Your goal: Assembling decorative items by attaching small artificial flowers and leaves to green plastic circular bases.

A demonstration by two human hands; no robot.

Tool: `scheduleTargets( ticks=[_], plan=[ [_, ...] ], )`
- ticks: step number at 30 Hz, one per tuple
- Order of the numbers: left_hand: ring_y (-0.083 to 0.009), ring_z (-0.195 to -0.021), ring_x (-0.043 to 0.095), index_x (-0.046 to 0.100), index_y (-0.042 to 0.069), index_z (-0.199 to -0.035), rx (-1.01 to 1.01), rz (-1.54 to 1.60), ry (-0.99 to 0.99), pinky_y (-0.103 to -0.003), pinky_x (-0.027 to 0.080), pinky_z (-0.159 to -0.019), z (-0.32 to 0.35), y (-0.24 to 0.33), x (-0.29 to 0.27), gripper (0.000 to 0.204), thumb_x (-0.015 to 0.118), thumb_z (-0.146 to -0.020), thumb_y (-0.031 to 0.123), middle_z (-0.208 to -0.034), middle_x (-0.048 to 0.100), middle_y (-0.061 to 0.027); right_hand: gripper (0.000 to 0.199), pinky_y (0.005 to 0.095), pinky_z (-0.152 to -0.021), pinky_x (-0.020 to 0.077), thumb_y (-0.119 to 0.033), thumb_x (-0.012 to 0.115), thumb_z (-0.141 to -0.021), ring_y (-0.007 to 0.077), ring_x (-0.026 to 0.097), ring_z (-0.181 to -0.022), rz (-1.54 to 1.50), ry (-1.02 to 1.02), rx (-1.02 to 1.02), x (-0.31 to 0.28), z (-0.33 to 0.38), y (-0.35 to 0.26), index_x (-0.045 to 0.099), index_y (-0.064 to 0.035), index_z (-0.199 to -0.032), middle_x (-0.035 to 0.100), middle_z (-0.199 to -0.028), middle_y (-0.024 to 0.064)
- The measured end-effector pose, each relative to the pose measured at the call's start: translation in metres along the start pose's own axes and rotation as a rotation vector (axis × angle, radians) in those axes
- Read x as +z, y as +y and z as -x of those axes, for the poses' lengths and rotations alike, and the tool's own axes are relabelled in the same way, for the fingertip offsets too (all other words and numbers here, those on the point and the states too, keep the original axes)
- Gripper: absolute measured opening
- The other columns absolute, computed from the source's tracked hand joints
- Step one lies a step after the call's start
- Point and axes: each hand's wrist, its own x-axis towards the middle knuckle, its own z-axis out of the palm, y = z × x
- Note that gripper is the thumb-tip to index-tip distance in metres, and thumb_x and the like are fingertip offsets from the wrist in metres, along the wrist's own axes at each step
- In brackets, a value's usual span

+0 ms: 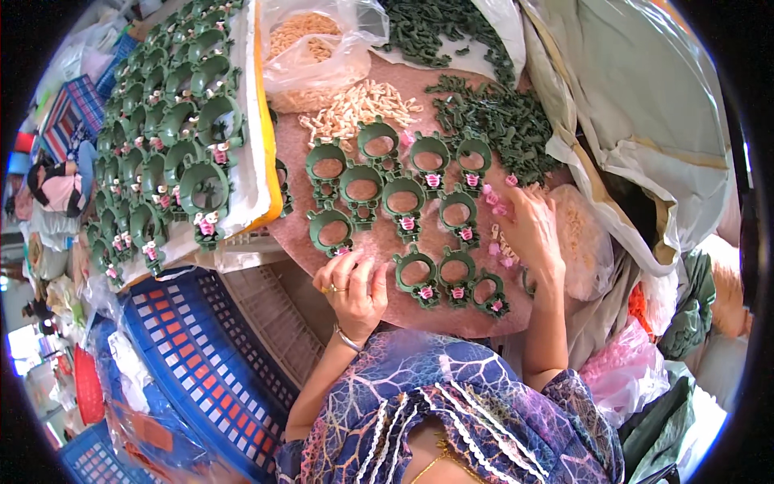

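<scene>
On a round pinkish board (pixel 306 258), several green plastic ring pieces (pixel 416 270) with knobbed tops lie in loose rows. Many carry a small pink striped piece (pixel 433 180) below the ring. My left hand (pixel 355 292), wearing a finger ring and a bangle, curls its fingers at the lower end of the leftmost front green ring piece (pixel 330 230), touching its pink part. My right hand (pixel 532 230) reaches down with bent fingers among loose pink pieces (pixel 492 198). Whatever lies between its fingertips is hidden.
A white tray (pixel 256 153) of similar green pieces stands at left. Beyond my hands are cream pieces (pixel 367 109), a plastic bag (pixel 310 60) of tan pieces and dark green pieces (pixel 500 121). A blue basket (pixel 205 347) is lower left; a large pale sack (pixel 653 105) is at right.
</scene>
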Motion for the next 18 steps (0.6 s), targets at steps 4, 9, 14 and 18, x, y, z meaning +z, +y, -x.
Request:
scheduleTargets(
  ticks=[4, 9, 14, 18],
  plan=[
    [-0.026, -0.105, 0.059, 0.065, 0.011, -0.103, 0.003, 0.012, 0.006, -0.043, 0.039, -0.093, -0.001, 0.001, 0.001, 0.028, 0.081, -0.081, 0.02, -0.113, 0.064, -0.0048, 0.03, 0.0428, -0.087, 0.0496, -0.01, 0.074, -0.081, 0.033, 0.062, -0.097, -0.307, -0.013, 0.02, -0.016, -0.013, -0.016, 0.066, -0.005, -0.11, 0.062, -0.1, 0.014],
    [-0.0292, -0.107, 0.058, 0.063, 0.011, -0.103, -0.002, 0.036, -0.004, -0.044, 0.04, -0.094, -0.004, 0.002, -0.003, 0.029, 0.08, -0.079, 0.014, -0.113, 0.062, -0.0059, 0.016, 0.0387, -0.08, 0.0533, 0.003, 0.067, -0.082, 0.0321, 0.065, -0.092, -0.548, 0.006, -0.386, -0.008, -0.062, -0.062, 0.069, 0.0008, -0.098, 0.062, -0.099, 0.014],
    [-0.029, -0.106, 0.058, 0.063, 0.011, -0.102, -0.02, 0.034, -0.007, -0.043, 0.04, -0.094, -0.002, 0.001, -0.001, 0.03, 0.08, -0.077, 0.013, -0.112, 0.062, -0.0062, 0.028, 0.0395, -0.092, 0.0471, 0.005, 0.059, -0.075, 0.0314, 0.06, -0.104, -0.332, -0.087, -0.83, 0.019, -0.108, -0.085, 0.067, -0.0004, -0.102, 0.063, -0.106, 0.0107],
    [-0.0289, -0.105, 0.058, 0.063, 0.011, -0.101, -0.019, 0.043, 0.0, -0.043, 0.04, -0.093, -0.004, 0.003, -0.002, 0.031, 0.081, -0.076, 0.013, -0.11, 0.062, -0.0062, 0.038, 0.0391, -0.094, 0.046, 0.006, 0.059, -0.072, 0.0295, 0.057, -0.109, -0.207, -0.118, -0.946, 0.021, -0.122, -0.094, 0.063, -0.0007, -0.11, 0.061, -0.114, 0.0097]
  ],
)
